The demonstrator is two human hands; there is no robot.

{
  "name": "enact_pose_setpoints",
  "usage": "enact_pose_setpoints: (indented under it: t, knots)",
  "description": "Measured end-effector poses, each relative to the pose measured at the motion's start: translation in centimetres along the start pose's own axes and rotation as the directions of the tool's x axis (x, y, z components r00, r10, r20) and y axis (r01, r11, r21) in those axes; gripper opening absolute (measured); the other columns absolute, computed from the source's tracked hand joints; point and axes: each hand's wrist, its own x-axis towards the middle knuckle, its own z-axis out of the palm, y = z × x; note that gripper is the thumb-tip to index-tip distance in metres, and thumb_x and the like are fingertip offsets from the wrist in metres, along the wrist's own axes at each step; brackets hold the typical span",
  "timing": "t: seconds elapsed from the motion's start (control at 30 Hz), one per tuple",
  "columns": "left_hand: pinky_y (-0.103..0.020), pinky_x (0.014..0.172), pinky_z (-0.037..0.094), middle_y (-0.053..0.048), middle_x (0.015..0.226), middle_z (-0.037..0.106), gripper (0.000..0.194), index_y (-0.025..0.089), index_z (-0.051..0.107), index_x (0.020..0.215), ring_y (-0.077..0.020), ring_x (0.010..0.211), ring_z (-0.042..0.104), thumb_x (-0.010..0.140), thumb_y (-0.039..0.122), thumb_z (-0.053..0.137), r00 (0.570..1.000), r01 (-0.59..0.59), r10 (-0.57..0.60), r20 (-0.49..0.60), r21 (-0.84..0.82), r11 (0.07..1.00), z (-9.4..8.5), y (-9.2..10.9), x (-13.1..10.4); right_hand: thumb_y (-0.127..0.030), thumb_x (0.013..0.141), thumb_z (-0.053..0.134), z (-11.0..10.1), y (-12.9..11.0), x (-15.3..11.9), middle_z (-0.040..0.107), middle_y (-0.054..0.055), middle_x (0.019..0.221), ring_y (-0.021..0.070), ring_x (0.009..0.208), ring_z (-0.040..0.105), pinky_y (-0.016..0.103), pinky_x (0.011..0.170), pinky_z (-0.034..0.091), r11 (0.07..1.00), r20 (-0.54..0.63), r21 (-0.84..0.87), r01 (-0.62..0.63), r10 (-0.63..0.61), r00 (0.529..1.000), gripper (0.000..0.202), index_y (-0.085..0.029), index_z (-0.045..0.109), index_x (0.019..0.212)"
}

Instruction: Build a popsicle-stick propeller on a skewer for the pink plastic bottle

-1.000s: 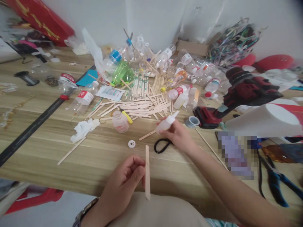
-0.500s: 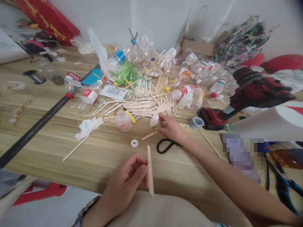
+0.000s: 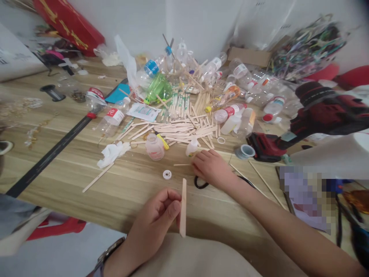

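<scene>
My left hand point(image 3: 161, 215) pinches a wooden craft stick point(image 3: 183, 207) between thumb and fingers, upright above the table's near edge. Farther out, my right hand point(image 3: 211, 167) is closed over one end of a second craft stick point(image 3: 182, 165), which now shows its thin edge. Its fingertips are partly hidden. Beneath that hand lie scissors with black handles point(image 3: 201, 182), mostly covered by the palm and wrist. A small white glue bottle point(image 3: 191, 147) stands just beyond the fingers. To the left are a white cap point(image 3: 167, 174) and an open clear bottle point(image 3: 155, 147).
Loose craft sticks point(image 3: 178, 132) are heaped mid-table, with plastic bottles point(image 3: 227, 111) behind them. A red-and-black power tool point(image 3: 317, 115) and a grey ring-shaped spool point(image 3: 245, 152) stand at right. A long black bar point(image 3: 52, 154) crosses the left side, near crumpled tissue point(image 3: 113, 154).
My right hand has moved from beside the glue bottle toward me, over the scissors, and closed on the craft stick there. That stick has turned on edge. My left hand keeps its stick.
</scene>
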Motion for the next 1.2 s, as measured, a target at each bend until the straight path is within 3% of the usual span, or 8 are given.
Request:
enact_pose_setpoints:
  t: [0.17, 0.23, 0.3, 0.37, 0.47, 0.57, 0.73, 1.2]
  knots:
    - [-0.026, 0.057, 0.034, 0.000, 0.066, 0.058, 0.039, 0.020, 0.057, 0.076, -0.0141, 0.058, 0.045, 0.092, 0.051, 0.042, 0.999, -0.023, 0.029, -0.038, 0.138, 0.990, 0.0, 0.3, 0.2, -0.028, 0.097, 0.031, -1.9, -2.9, -3.7, 0.058, -0.005, 0.054, 0.0104, 0.044, 0.050, 0.022, 0.045, 0.036, 0.933, 0.050, 0.326, -0.152, 0.143, 0.988, 0.023, -0.021, 0.047, 0.082]
    - [-0.026, 0.058, 0.035, 0.000, 0.067, 0.059, 0.038, 0.019, 0.059, 0.075, -0.0145, 0.060, 0.047, 0.092, 0.048, 0.042, 0.999, -0.020, 0.028, -0.040, 0.188, 0.982, 0.1, 0.4, 0.4, -0.037, 0.096, 0.037, -2.2, -4.0, -5.0, 0.051, -0.008, 0.052, 0.0090, 0.042, 0.042, 0.022, 0.043, 0.032, 0.774, 0.088, 0.587, -0.239, 0.232, 0.969, 0.024, -0.021, 0.047, 0.081]
    - [-0.026, 0.059, 0.036, 0.001, 0.067, 0.059, 0.033, 0.020, 0.061, 0.081, -0.0150, 0.062, 0.049, 0.092, 0.046, 0.044, 0.999, -0.006, 0.014, -0.037, 0.216, 0.976, 0.3, 0.5, 0.6, -0.041, 0.093, 0.043, -2.1, -5.0, -6.1, 0.049, -0.007, 0.054, 0.0092, 0.046, 0.040, 0.022, 0.044, 0.032, 0.634, 0.100, 0.724, -0.272, 0.293, 0.951, 0.024, -0.021, 0.049, 0.081]
    - [-0.025, 0.059, 0.037, 0.002, 0.066, 0.059, 0.031, 0.020, 0.062, 0.086, -0.0148, 0.062, 0.050, 0.093, 0.044, 0.044, 1.000, 0.004, -0.001, -0.014, 0.220, 0.975, 0.6, 0.6, 0.6, -0.040, 0.092, 0.046, -1.6, -5.8, -6.8, 0.049, -0.006, 0.056, 0.0099, 0.049, 0.042, 0.022, 0.045, 0.033, 0.608, 0.093, 0.744, -0.277, 0.317, 0.944, 0.022, -0.021, 0.052, 0.082]
    - [-0.024, 0.057, 0.037, 0.003, 0.064, 0.057, 0.031, 0.020, 0.061, 0.083, -0.0134, 0.059, 0.050, 0.093, 0.042, 0.043, 1.000, -0.015, 0.012, 0.013, 0.210, 0.978, 0.9, 0.7, 0.4, -0.035, 0.089, 0.049, -0.9, -6.8, -7.8, 0.053, -0.004, 0.058, 0.0108, 0.050, 0.048, 0.022, 0.045, 0.035, 0.668, 0.029, 0.698, -0.259, 0.335, 0.942, 0.018, -0.021, 0.056, 0.081]
    - [-0.023, 0.056, 0.036, 0.003, 0.062, 0.055, 0.032, 0.020, 0.057, 0.074, -0.0114, 0.057, 0.048, 0.094, 0.040, 0.042, 0.999, -0.037, 0.035, 0.016, 0.216, 0.976, 1.1, 0.9, 0.3, -0.030, 0.088, 0.053, -0.3, -7.5, -8.7, 0.060, -0.004, 0.058, 0.0105, 0.049, 0.053, 0.021, 0.044, 0.037, 0.788, -0.149, 0.587, -0.187, 0.333, 0.931, 0.014, -0.022, 0.058, 0.079]
    - [-0.021, 0.054, 0.035, 0.004, 0.060, 0.054, 0.033, 0.019, 0.054, 0.067, -0.0097, 0.056, 0.048, 0.094, 0.033, 0.041, 0.997, -0.076, 0.070, 0.037, 0.233, 0.969, 1.3, 1.2, 0.2, -0.016, 0.087, 0.050, -0.2, -7.9, -9.2, 0.063, -0.005, 0.061, 0.0084, 0.045, 0.053, 0.020, 0.043, 0.035, 0.954, -0.396, 0.301, -0.014, 0.138, 0.908, 0.012, -0.022, 0.059, 0.082]
    - [-0.020, 0.057, 0.038, 0.005, 0.061, 0.055, 0.031, 0.018, 0.057, 0.070, -0.0098, 0.058, 0.051, 0.094, 0.031, 0.043, 0.996, -0.093, 0.088, 0.032, 0.286, 0.954, 1.5, 1.1, 0.3, -0.013, 0.091, 0.044, 0.6, -8.1, -9.3, 0.062, -0.003, 0.060, 0.0116, 0.053, 0.059, 0.022, 0.051, 0.044, 0.995, -0.481, 0.086, 0.058, -0.010, 0.877, 0.015, -0.022, 0.051, 0.080]
